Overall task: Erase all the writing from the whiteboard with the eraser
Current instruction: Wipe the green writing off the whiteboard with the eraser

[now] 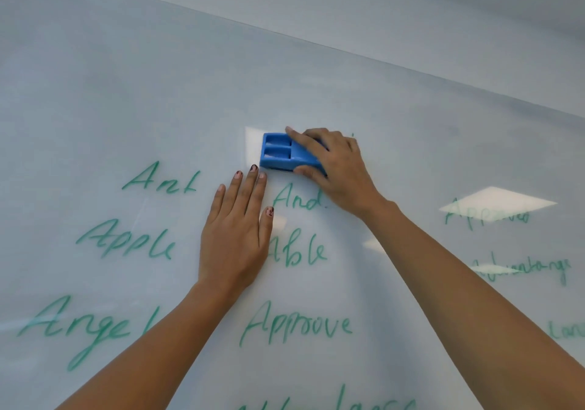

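Glossy whiteboard (126,109) filling most of the head view, seen at a slant, with a strip of pale wall (411,4) above its top edge. Green handwriting (297,324) in columns over the lower part. Blue eraser (278,153) flat against the board near the middle of the view, just above the word "And" (297,199); two rectangular recesses showing in its uncovered left half. Right hand (335,172) over the eraser's right half, grip closed on it: forefinger (300,139) along the upper edge, thumb (308,172) against the lower edge, remaining fingers hidden. Left hand (235,242) laid flat on the board, grip open and holding nothing, fingers straight and close together, dark chipped polish on the nails. Fingertips just beside the eraser's lower left corner; contact not discernible. Palm between "Apple" (126,242) on its left and "Able" (297,253) on its right. "Ant" (161,180) up left, "Angel" (85,324) low left and partly behind the left forearm. Fainter green words (519,268) far right, half lost under bright light reflections (497,202). One more line cut off at the bottom edge, unreadable.
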